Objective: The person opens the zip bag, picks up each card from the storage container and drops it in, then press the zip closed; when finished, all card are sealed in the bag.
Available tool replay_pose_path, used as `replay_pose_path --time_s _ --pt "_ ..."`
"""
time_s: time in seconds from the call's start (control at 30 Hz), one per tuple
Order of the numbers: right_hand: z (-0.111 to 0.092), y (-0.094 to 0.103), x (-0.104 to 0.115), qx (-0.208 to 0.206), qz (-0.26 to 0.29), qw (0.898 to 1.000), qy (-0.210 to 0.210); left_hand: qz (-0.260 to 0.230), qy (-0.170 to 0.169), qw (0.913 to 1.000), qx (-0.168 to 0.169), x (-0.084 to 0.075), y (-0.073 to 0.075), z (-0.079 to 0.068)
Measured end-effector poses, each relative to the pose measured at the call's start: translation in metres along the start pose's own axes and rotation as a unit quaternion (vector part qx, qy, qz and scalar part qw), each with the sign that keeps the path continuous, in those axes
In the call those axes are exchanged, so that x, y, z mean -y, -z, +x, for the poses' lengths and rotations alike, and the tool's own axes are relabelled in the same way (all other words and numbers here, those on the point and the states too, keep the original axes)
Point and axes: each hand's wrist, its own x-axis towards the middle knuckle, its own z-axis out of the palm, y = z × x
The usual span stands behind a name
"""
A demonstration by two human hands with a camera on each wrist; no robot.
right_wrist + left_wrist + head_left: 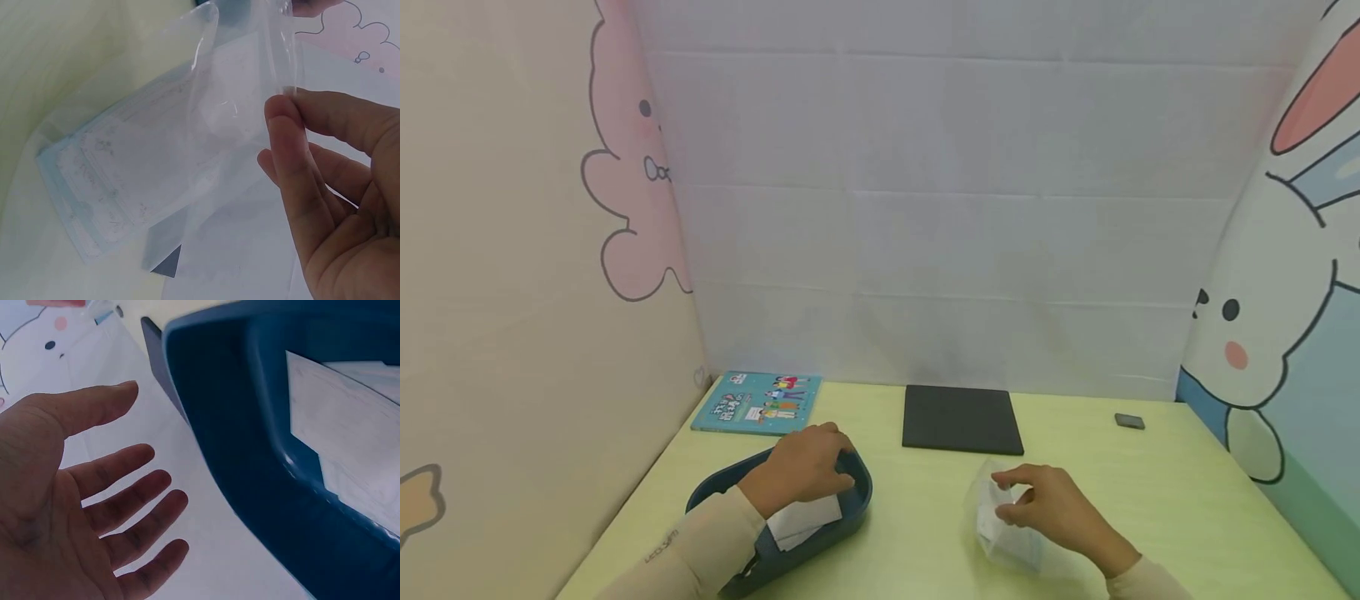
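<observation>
My right hand (1052,508) pinches the edge of a clear plastic bag (200,56) between thumb and fingers. Inside that bag show flat white and light-blue packets (112,181) with faint print. On the left, my left hand (805,467) is over a dark blue plastic basket (853,527), fingers relaxed and apart, with nothing in the grasp. White flat packets (350,425) lie overlapping in the basket, partly hidden by the left hand and sleeve in the head view.
A blue picture book (760,404) lies at the back left of the pale yellow table. A black flat panel (961,419) is at the back middle, a small grey object (1129,421) at the back right. Cartoon-printed cloth (1270,333) and a white sheet (925,233) enclose the table.
</observation>
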Motion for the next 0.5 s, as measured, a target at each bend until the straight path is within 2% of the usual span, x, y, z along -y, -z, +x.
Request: replay_pose_path --time_s 0.23,0.5 --pt "-0.001 -0.001 0.001 0.003 0.007 1.000 0.000 -0.023 0.049 0.9984 0.016 0.021 -0.001 -0.013" --pt "0.000 -0.002 0.002 0.002 0.005 1.000 0.008 -0.036 0.085 0.9950 0.039 0.038 -0.008 -0.017"
